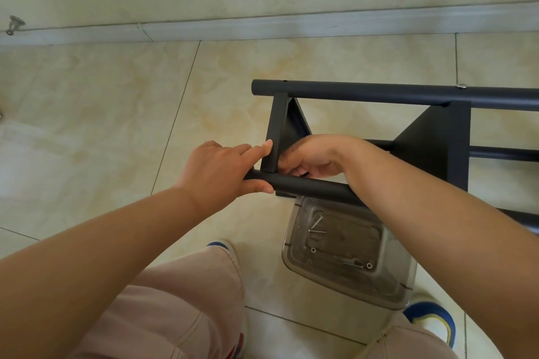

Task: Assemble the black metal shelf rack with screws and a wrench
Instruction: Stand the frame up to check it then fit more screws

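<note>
On floor: rack [408,93] lengthwise left-right | left hand [217,169] fingers grip tube [309,183] | right hand [312,157] fingers curled, contents unclear

free: floor [96,125] left | blocked: rack [379,93], tray [344,245] right

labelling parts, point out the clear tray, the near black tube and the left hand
clear tray [390,285] head view, bare floor of tray
near black tube [315,185] head view, middle of its exposed length
left hand [218,169] head view, back of hand

The near tube [315,185] of the black metal rack [431,143] is gripped by the left hand [221,172], its forefinger laid against a flat crosspiece [277,131]. The right hand [312,157] is curled behind that joint. Screws [316,226] are seen in a clear tray [388,288] on the tiled floor [116,114].
</note>
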